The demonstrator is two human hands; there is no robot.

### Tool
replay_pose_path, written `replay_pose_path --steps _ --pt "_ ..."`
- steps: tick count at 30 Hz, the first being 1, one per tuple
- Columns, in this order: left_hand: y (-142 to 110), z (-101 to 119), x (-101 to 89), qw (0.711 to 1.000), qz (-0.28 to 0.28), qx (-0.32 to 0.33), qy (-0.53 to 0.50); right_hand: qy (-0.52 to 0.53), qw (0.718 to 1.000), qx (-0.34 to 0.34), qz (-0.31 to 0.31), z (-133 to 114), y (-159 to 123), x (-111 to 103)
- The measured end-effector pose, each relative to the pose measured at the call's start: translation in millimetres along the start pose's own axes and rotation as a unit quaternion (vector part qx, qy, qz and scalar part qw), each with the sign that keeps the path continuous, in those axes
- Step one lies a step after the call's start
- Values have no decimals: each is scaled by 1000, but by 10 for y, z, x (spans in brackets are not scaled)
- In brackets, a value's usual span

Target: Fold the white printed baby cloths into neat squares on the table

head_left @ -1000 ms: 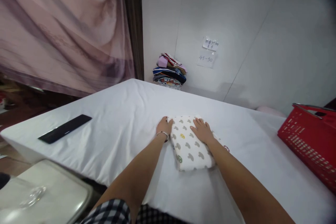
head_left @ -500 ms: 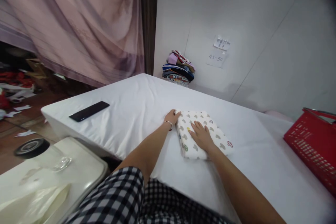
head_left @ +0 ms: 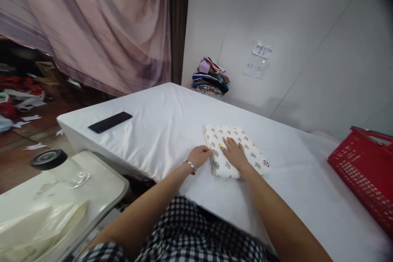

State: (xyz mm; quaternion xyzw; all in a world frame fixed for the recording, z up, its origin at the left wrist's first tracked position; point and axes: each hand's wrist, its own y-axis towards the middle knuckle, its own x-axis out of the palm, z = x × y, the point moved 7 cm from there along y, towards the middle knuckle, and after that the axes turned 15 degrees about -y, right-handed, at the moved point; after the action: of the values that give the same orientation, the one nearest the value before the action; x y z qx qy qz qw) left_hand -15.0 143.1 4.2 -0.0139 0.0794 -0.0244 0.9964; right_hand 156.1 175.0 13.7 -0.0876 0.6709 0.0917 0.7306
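A folded white cloth (head_left: 227, 168) printed with grey mushroom shapes and a few coloured ones lies on the white-covered table (head_left: 294, 196). My right hand (head_left: 236, 153) rests flat on top of it, fingers spread. At the cloth's left edge is my left hand (head_left: 199, 156), wearing a bracelet, its fingers pinched together on the edge. The left fingertips are small, so how much fabric they hold is hard to see.
A black phone-like slab (head_left: 110, 122) lies on the table's left. At right stands a red plastic basket (head_left: 365, 172). Folded fabrics (head_left: 211, 78) are stacked by the wall. A clear jar with a black lid (head_left: 49, 159) lies on a cream surface (head_left: 104, 176) at lower left.
My right hand has slid left from the cloth's right side onto its middle. My left hand has come down the left edge towards me. More of the cloth's right part now shows.
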Motion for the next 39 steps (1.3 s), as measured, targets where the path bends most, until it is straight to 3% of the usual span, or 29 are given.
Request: replay_pose_path --steps 2,6,10,13,16,20,26,29,31,33,35,37,39 --pt "-198 47 138 999 -13 28 36 13 1000 2 9 -10 -1 -17" --pt "-414 73 247 995 13 44 90 71 997 6 21 110 -1 -77" --pt "-465 102 267 991 18 49 122 78 988 97 95 657 -97 -216" --pt "-486 145 283 986 24 63 153 84 976 195 49 1111 -230 -118" --pt "-498 190 333 979 21 81 188 98 971 219 -7 1272 -322 21" --pt "-467 233 317 976 4 81 204 65 974 215 -22 1138 -442 46" --pt "-396 190 -149 986 21 57 155 70 979 186 -53 759 -939 95" --pt "-388 137 -290 986 15 27 163 77 977 189 -57 761 -1092 117" --pt "-384 244 -312 980 41 60 185 62 981 182 -32 791 -1055 43" --pt "-380 453 -250 963 73 136 220 36 986 158 21 764 -916 -128" --pt "-363 626 -90 941 68 205 262 15 991 115 72 634 -704 -338" --pt "-313 648 111 925 25 228 303 6 994 64 94 440 -449 -500" --pt "-260 527 270 917 -28 213 336 -3 995 21 100 274 -188 -577"
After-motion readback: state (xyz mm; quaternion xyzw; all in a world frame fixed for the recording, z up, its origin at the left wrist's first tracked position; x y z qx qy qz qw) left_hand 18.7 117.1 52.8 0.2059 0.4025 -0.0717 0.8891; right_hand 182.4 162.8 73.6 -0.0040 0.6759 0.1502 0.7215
